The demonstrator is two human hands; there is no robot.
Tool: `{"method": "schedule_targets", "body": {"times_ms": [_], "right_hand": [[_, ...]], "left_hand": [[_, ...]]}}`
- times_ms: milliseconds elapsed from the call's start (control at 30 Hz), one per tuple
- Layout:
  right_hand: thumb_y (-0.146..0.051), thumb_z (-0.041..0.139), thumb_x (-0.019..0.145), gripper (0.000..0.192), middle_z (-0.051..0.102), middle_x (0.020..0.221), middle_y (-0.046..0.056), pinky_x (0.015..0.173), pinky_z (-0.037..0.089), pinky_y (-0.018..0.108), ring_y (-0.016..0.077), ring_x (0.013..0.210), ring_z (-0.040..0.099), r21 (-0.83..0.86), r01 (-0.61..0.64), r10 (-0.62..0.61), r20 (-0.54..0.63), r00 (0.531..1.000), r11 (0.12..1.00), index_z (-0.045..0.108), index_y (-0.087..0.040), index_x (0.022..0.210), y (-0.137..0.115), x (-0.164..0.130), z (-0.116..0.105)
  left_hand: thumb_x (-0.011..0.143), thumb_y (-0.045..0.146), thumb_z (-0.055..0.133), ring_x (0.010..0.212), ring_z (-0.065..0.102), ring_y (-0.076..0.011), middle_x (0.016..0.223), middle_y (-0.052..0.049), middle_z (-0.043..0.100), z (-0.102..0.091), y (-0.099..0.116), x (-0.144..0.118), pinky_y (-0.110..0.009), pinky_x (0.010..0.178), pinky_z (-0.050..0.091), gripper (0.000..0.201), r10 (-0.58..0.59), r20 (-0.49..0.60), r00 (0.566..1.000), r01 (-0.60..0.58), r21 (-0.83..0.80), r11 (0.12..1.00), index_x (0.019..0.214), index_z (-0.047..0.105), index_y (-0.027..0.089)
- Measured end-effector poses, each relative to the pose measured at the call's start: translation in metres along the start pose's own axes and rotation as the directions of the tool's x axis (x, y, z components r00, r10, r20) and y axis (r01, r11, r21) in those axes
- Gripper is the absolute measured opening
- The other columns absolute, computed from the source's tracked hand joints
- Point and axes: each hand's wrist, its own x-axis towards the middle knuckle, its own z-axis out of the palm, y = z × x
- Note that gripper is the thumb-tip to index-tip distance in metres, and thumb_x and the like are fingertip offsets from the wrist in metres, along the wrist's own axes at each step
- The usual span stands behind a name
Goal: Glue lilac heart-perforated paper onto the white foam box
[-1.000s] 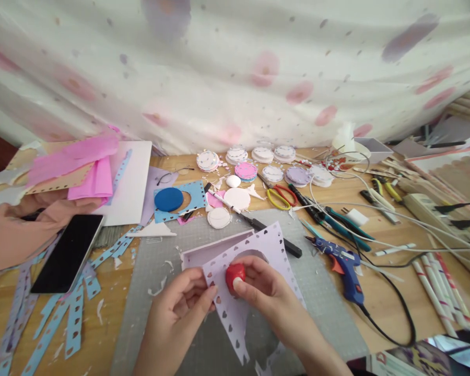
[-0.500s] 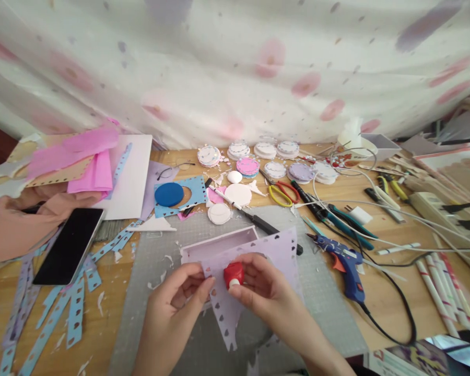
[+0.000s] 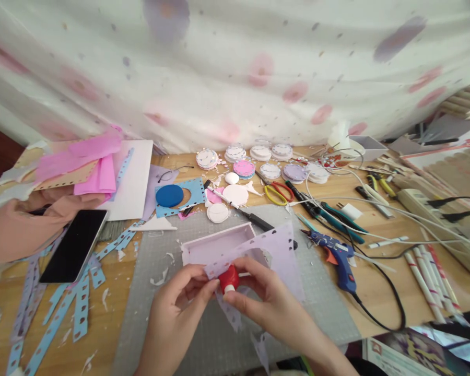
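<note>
Near the front of the grey cutting mat [image 3: 168, 313], the left hand [image 3: 176, 313] curls loosely, its fingertips pinching the near edge of a lilac punched sheet [image 3: 276, 250]. The right hand [image 3: 266, 300] grips a small red-capped glue stick [image 3: 229, 279] between thumb and forefinger, touching that sheet. A shallow lilac box [image 3: 215, 245] lies just behind. Bare mat lies to the left; a blue glue gun [image 3: 337, 256] lies to the right.
</note>
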Motion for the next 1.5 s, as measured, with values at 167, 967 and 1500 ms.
{"method": "schedule_targets", "body": {"times_ms": [167, 967, 1500], "right_hand": [[-0.032, 0.076, 0.075, 0.032, 0.065, 0.092, 0.002, 0.086, 0.048, 0.03, 0.0169, 0.09, 0.061, 0.09, -0.008, 0.008, 0.007, 1.0, 0.996, 0.061, -0.021, 0.102, -0.005, 0.003, 0.0], [-0.039, 0.076, 0.074, 0.029, 0.061, 0.084, 0.001, 0.083, 0.049, 0.03, 0.0167, 0.084, 0.059, 0.098, -0.065, 0.046, 0.186, 0.982, 0.993, 0.061, -0.018, 0.086, -0.015, 0.026, -0.01], [-0.036, 0.063, 0.084, 0.023, 0.053, 0.076, 0.001, 0.068, 0.037, 0.027, 0.0161, 0.073, 0.048, -0.264, 0.201, -0.177, 0.111, 0.978, 0.943, 0.051, -0.018, 0.075, -0.019, 0.019, -0.005]], "left_hand": [[0.078, 0.028, 0.071, 0.067, 0.068, -0.0112, 0.073, 0.003, 0.072, -0.001, 0.002, -0.001, -0.013, 0.062, 0.055, 0.007, 0.001, 0.01, 1.0, -0.001, -0.046, 0.999, 0.082, 0.068, 0.023], [0.067, 0.035, 0.078, 0.064, 0.073, -0.0187, 0.072, -0.001, 0.077, 0.0, 0.007, 0.015, -0.025, 0.061, 0.061, 0.018, -0.125, 0.034, 0.992, 0.129, -0.189, 0.974, 0.078, 0.072, 0.021], [0.068, 0.033, 0.078, 0.067, 0.07, -0.0171, 0.073, -0.002, 0.076, -0.007, 0.0, 0.009, -0.021, 0.062, 0.056, 0.018, -0.147, 0.081, 0.986, 0.154, -0.097, 0.983, 0.081, 0.073, 0.021]]}}
